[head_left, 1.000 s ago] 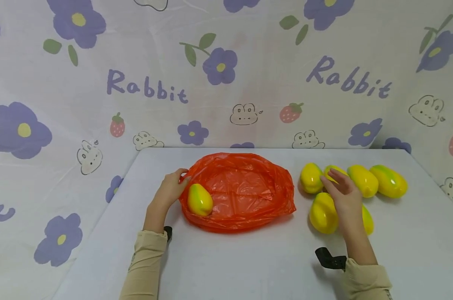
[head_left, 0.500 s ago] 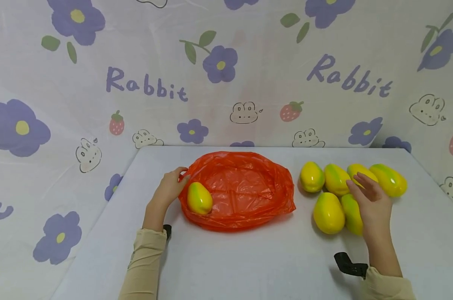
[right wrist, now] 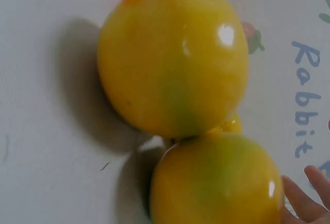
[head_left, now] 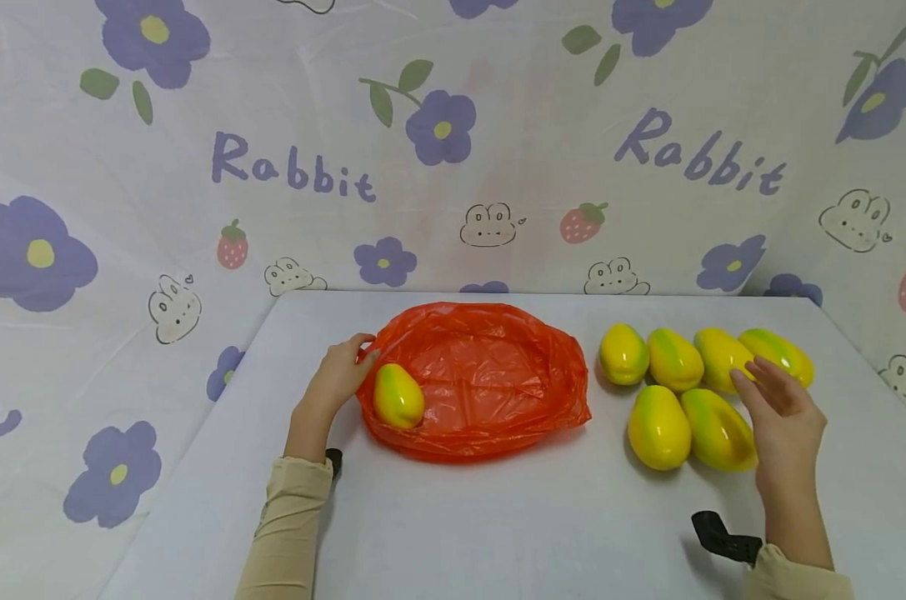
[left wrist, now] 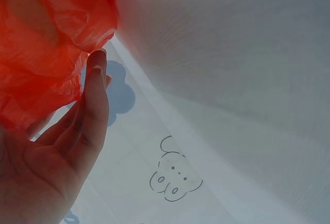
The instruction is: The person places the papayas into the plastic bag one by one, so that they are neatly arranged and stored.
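Observation:
A red plastic bag [head_left: 490,383] lies spread with its mouth facing up, and one glossy yellow-green mango [head_left: 398,397] sits inside at its left. My left hand [head_left: 340,371] holds the bag's left rim; in the left wrist view its fingers [left wrist: 93,100] run along the outside of the red plastic [left wrist: 46,44]. Several more mangoes lie to the right of the bag. My right hand [head_left: 786,425] is beside the front-row mango [head_left: 718,429], fingers loosely bent with nothing between them. The right wrist view shows two mangoes [right wrist: 175,64] close up, the fingertips at lower right.
Back-row mangoes [head_left: 623,355] stand side by side toward the table's right rear, with another mango [head_left: 658,427] in front. The white table [head_left: 498,533] ends at a flower-and-rabbit printed cloth [head_left: 528,150]. Black camera mounts [head_left: 726,537] stick out at the wrists.
My right hand has moved right and slightly toward me, from over the mangoes to beside them, uncovering more of them. My left hand and the bag have stayed in place.

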### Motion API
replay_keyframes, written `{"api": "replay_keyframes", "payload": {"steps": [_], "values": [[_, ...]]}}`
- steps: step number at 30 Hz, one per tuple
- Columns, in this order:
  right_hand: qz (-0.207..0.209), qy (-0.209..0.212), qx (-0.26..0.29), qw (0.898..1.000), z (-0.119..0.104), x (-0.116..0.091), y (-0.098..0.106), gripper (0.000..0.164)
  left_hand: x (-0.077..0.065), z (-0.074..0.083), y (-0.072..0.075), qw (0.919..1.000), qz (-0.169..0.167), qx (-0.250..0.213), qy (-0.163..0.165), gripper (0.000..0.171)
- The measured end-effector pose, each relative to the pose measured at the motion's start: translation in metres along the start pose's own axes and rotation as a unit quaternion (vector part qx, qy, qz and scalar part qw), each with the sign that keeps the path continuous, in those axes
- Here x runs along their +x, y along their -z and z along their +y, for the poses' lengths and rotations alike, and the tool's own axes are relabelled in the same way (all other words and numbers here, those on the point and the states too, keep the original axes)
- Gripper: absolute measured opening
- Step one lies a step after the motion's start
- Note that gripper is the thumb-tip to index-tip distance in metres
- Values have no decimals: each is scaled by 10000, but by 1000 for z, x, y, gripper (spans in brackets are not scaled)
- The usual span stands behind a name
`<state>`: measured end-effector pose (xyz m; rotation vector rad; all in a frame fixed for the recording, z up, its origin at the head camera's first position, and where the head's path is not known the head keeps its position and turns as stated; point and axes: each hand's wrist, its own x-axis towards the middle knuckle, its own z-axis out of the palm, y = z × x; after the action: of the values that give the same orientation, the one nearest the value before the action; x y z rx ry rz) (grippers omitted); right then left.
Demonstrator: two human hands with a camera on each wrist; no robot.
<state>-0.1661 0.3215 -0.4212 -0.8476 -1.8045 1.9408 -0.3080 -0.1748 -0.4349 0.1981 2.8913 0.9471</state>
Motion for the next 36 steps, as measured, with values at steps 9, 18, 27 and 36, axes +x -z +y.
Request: {"api": "replay_keyframes", "payload": {"steps": [9, 18, 27, 36], "values": [[-45, -218, -185, 9996, 18, 8, 8, 69, 1, -1, -1, 10000, -21, 42, -2, 45], [-395, -624, -649, 9951, 34, 12, 9, 72, 1, -1, -1, 9999, -71, 39, 125, 45], [-578, -668, -998, 9911, 38, 11, 8, 74, 1, -2, -3, 9998, -70, 21, 159, 45], [-589, -705, -653, 9936, 38, 11, 7, 70, 2, -2, -3, 9999, -65, 38, 149, 45]]}}
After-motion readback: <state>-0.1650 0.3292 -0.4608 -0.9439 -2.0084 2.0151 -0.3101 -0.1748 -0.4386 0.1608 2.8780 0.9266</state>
